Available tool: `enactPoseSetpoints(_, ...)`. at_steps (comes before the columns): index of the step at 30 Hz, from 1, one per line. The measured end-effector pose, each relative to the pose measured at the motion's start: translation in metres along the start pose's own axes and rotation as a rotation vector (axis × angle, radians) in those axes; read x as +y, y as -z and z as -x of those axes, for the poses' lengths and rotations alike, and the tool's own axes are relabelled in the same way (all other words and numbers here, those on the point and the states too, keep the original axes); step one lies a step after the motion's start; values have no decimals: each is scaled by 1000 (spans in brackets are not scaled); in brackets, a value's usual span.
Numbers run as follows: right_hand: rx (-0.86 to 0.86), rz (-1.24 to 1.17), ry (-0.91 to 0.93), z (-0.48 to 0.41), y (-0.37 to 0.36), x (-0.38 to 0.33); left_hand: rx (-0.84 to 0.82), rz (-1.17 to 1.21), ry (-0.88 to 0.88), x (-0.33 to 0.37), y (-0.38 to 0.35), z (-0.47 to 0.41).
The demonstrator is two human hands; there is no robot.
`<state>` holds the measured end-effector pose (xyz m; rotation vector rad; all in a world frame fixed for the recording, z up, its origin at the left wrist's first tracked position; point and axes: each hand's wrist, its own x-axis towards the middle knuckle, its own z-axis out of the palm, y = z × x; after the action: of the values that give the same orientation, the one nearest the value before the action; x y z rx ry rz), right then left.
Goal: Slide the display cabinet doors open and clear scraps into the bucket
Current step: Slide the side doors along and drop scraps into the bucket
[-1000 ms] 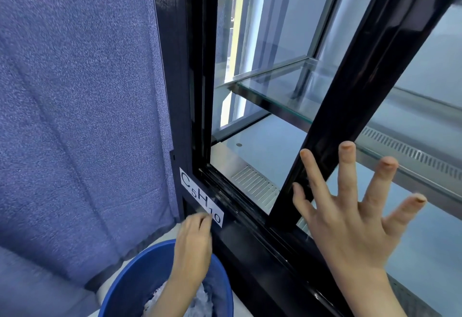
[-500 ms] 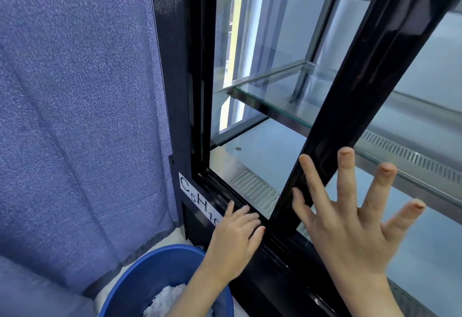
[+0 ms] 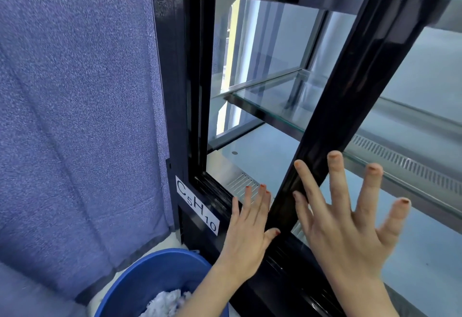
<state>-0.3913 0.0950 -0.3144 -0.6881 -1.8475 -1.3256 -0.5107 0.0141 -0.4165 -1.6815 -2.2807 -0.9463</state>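
Both hands lie flat and ungripped: left hand [image 3: 246,231] on the bottom track beside the door frame [image 3: 332,121], right hand [image 3: 347,226] spread against the door glass. Cabinet [image 3: 172,66] opening left of the frame stands clear. Bucket [image 3: 150,279] sits below, holding white scraps [image 3: 166,303].

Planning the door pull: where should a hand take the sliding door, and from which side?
Probably the door's black upright edge bar, low down, reached from the open gap on its left. No handle shows; the glass is flat and smooth, while the bar stands proud. The left hand is already beside that edge, open; the right hand lies spread on the glass.
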Motion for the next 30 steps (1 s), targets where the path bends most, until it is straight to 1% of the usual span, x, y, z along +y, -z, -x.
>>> enactPoseSetpoints(3, 7, 47, 22, 0, 1, 11, 8, -134, 55, -6, -4, -3)
enactPoseSetpoints(6, 21, 53, -30, 2, 2, 23, 38, -209, 87, -10, -4, -6)
enactPoseSetpoints(8, -6, 2, -72, 6, 1, 29, 48, -237, 100, -12, -1, -10)
enactPoseSetpoints(10, -64, -73, -73, 6, 1, 27, 58, -270, 80, -13, 0, -11)
enactPoseSetpoints(11, -64, -68, -74, 6, 1, 26, 64, -278, 73, -13, 1, -11)
enactPoseSetpoints(18, -1, 40, -65, 0, -3, 17, 130, -232, 122, -16, 1, -11)
enactPoseSetpoints(25, 2, 28, -89, -10, -6, 5, 180, -182, 156, -25, 4, -13)
enactPoseSetpoints(30, -1, 24, -107, -19, -7, -5, 255, -128, 92, -26, 10, -14)
